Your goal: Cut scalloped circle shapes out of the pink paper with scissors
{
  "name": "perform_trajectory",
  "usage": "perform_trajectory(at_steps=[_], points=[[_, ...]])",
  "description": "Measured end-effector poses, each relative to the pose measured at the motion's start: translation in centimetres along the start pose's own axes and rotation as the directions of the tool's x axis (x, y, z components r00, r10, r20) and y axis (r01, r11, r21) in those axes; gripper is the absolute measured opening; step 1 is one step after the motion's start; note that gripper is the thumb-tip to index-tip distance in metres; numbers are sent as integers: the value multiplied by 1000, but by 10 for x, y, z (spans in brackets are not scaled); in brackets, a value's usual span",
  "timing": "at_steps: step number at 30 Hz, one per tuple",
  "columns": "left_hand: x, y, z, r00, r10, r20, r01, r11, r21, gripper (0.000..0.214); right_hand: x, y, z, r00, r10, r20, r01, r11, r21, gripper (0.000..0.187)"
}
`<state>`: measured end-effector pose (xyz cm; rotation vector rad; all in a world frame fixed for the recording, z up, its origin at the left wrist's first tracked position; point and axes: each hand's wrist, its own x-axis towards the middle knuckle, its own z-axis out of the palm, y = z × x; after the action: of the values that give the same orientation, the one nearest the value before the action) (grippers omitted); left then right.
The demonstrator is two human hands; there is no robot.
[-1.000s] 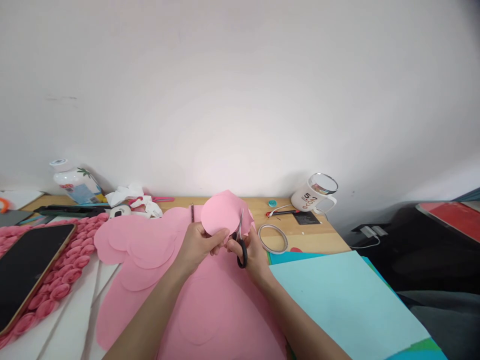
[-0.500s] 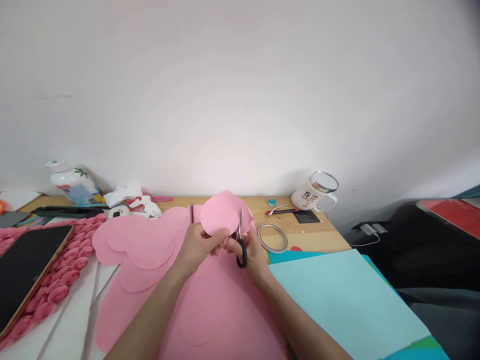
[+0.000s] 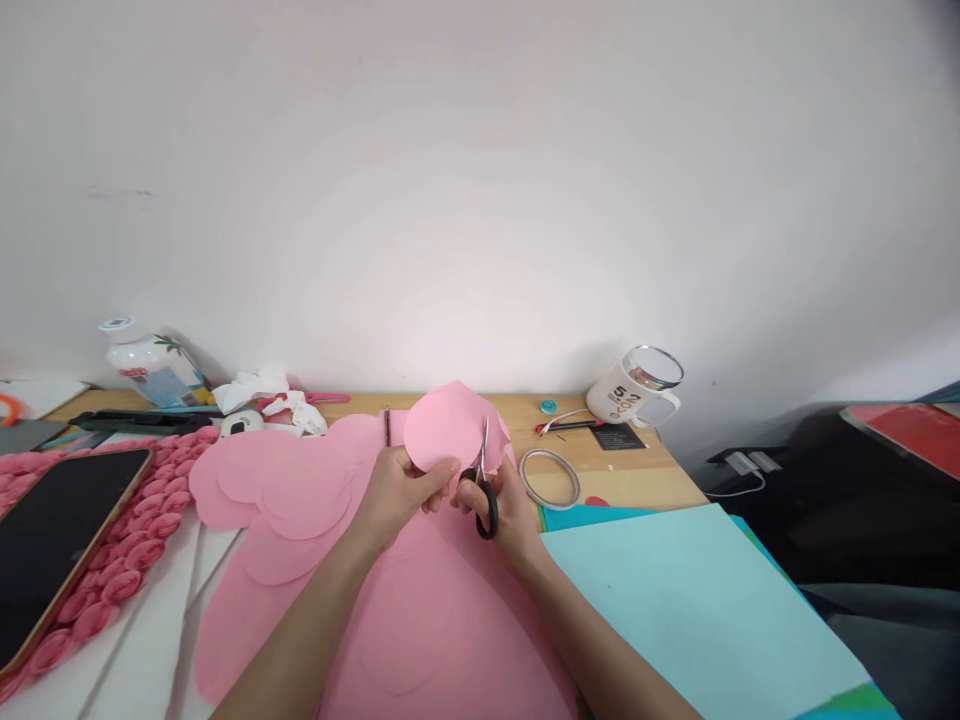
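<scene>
My left hand [image 3: 405, 490] pinches the lower edge of a piece of pink paper [image 3: 444, 428], which has a rounded left side and a pointed top. In my right hand [image 3: 506, 505] is a pair of scissors [image 3: 486, 490] with black handles, its metal blades pointing up at the paper's right part. Both hands are close together, above a large pink paper sheet [image 3: 450, 620]. Several cut pink paper rounds [image 3: 300, 495] lie overlapping left of my left hand. A pencil [image 3: 387, 428] rests behind that hand.
A roll of tape [image 3: 550, 479] and a white mug [image 3: 634, 388] stand right of my hands. Light blue paper [image 3: 697, 600] covers the right front. At left are a phone [image 3: 71, 540] on a pink knitted mat [image 3: 142, 550], crumpled tissue [image 3: 251, 388] and a white bottle [image 3: 154, 365].
The whole view has shifted slightly, so things appear a little further right. My hands, the paper and the scissors keep nearly the same positions relative to each other.
</scene>
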<state>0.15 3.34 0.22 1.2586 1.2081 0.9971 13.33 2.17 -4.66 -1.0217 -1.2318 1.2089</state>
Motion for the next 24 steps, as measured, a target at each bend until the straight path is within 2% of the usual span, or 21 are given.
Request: perform_trajectory(at_steps=[10, 19, 24], points=[[5, -10, -4, 1000, 9, 19, -9, 1000, -3, 28, 1, -3, 0, 1000, 18, -19, -18, 1000, -14, 28], [3, -4, -3, 1000, 3, -5, -3, 1000, -24, 29, 1, 0, 0, 999, 43, -15, -44, 999, -19, 34], [1, 0, -2, 999, 25, -27, -26, 999, -48, 30, 2, 5, -1, 999, 47, 5, -47, 998, 30, 35]])
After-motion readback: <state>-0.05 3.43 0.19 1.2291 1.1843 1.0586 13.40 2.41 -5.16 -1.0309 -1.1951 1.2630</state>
